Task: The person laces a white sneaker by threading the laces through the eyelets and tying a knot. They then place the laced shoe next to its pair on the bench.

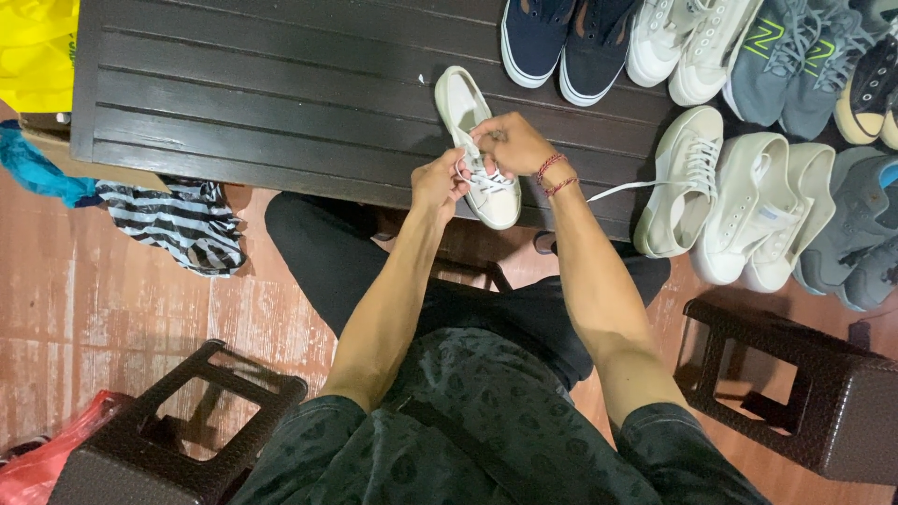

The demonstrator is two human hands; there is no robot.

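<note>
Head view. A white sneaker (477, 150) lies on the dark slatted bench (262, 103) at centre frame, toe pointing toward the lower right and heel toward the top. It sits near the bench's front edge, which puts the lacing within easy reach of the seated person.

The left hand (438, 182) is at the shoe's lower left side, fingers pressed together, its grip pinching the white lace (482, 173) just above the eyelets. The right hand (510, 142), with red cord bracelets (554, 173) at the wrist, comes over the shoe from the right. Its grip is likewise closed on the lace, at the tongue. Both hands touch the shoe, and between them they appear to steady it as the lace is worked.

At right centre a second white sneaker (681, 182) rests at the bench edge with a loose lace (622, 191) trailing left toward the hands. More pale sneakers (767, 215) crowd beside it. Along the top edge stand navy shoes (561, 42), white ones and grey trainers (790, 70), set in pairs with toes toward the person.

On the reddish floor (84, 309), two dark stools (178, 430) flank the person's knees. A striped cloth (182, 224) hangs at the bench's lower left, and a yellow bag (37, 47) lies in the upper left corner.
</note>
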